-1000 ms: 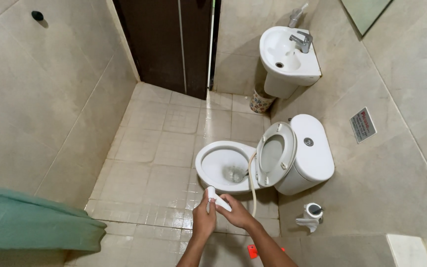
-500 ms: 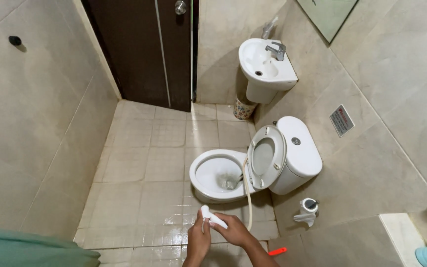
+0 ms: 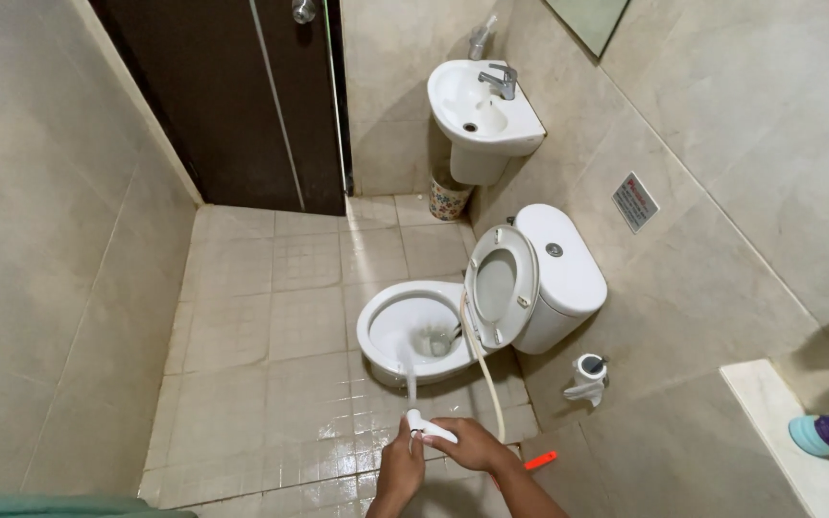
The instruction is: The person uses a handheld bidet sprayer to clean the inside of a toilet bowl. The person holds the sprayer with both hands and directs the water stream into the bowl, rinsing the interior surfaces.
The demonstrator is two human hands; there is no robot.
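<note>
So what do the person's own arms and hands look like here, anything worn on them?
Both forearms enter from the bottom edge, bare, with no sleeves showing. The left hand and right hand wear no gloves; no rings, watch or bracelet can be made out. Only the forearms and hands are in frame.

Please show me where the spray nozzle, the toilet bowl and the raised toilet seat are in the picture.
spray nozzle (image 3: 426,426), head view, on its white body just above the hands.
toilet bowl (image 3: 372,324), head view, on the left part of its white rim.
toilet seat (image 3: 520,261), head view, on the upper right of the raised ring.
</note>
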